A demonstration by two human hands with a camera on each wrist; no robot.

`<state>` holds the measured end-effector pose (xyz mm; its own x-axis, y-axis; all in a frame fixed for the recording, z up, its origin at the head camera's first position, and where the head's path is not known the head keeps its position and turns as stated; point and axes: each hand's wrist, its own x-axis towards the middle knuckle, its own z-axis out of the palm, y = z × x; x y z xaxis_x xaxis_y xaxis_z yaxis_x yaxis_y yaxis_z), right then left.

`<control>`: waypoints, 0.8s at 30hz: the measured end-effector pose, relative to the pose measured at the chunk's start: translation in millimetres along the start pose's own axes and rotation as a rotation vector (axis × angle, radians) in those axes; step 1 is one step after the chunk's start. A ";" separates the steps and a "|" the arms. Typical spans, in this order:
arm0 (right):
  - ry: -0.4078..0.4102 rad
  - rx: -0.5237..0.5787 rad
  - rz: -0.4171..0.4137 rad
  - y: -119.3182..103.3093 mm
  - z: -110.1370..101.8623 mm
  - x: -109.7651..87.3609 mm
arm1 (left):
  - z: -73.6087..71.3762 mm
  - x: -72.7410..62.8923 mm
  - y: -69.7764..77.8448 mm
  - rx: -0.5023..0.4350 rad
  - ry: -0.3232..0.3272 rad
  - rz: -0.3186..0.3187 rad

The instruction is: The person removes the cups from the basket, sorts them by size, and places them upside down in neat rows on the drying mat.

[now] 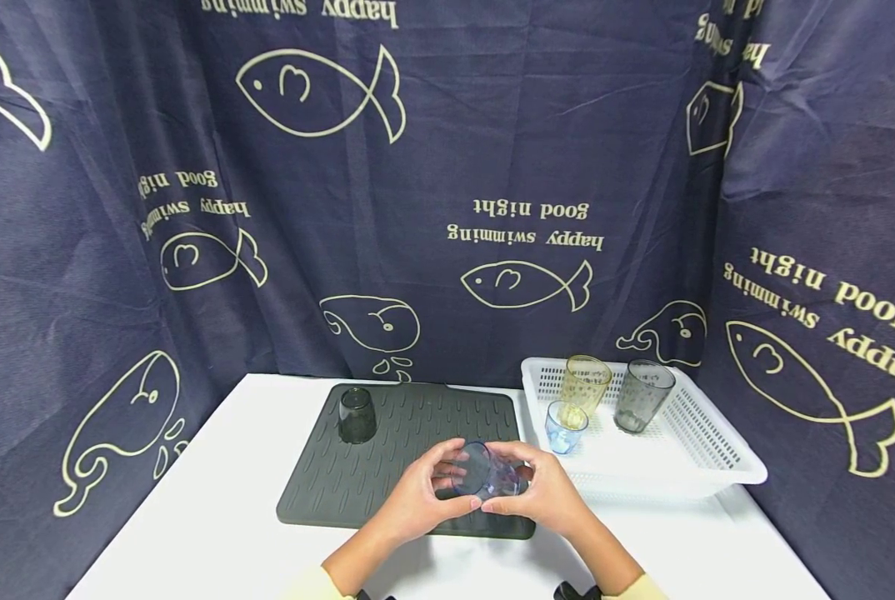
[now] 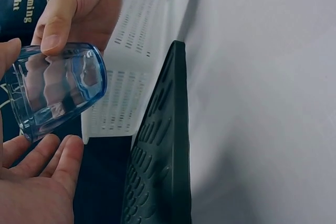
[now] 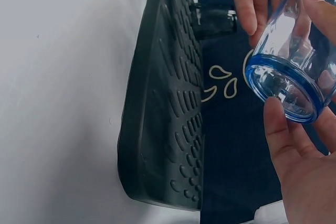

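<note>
Between both hands, above the front right part of a dark ribbed drying mat (image 1: 410, 467), is a clear blue-tinted drinking glass (image 1: 485, 473) tipped on its side. My left hand (image 1: 416, 493) holds it from the left, its thumb at the front and fingers behind. From the right, my right hand (image 1: 543, 493) grips it, and the two thumbs meet near each other. In the left wrist view, the right thumb presses on the glass (image 2: 63, 85) near its thick blue base. The right wrist view shows right-hand fingertips at the base of the glass (image 3: 294, 72).
A dark glass (image 1: 357, 415) stands upside down on the mat's back left. At the right, a white perforated basket (image 1: 627, 483) contains a yellow glass (image 1: 586, 383), a grey glass (image 1: 642, 398) and a small blue glass (image 1: 566, 429). A navy fish-print curtain (image 1: 432, 183) surrounds the white table (image 1: 245, 483).
</note>
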<state>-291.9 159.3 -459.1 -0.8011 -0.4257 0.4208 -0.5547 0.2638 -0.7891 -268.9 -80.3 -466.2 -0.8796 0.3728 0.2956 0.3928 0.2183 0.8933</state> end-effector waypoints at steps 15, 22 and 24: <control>-0.024 -0.068 -0.049 -0.8 1.3 0.6 | 2.2 0.5 0.4 -0.020 0.037 0.055; -0.018 -0.108 -0.072 -2.4 2.4 0.6 | 2.6 0.9 -2.1 -0.077 0.065 0.087; -0.018 -0.096 -0.068 -3.1 2.5 0.3 | 1.8 0.5 -2.4 -0.103 0.065 0.104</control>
<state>-289.9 156.2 -457.7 -0.7573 -0.4607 0.4629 -0.6271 0.3153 -0.7123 -269.8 -79.0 -468.8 -0.8522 0.3291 0.4068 0.4561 0.0862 0.8857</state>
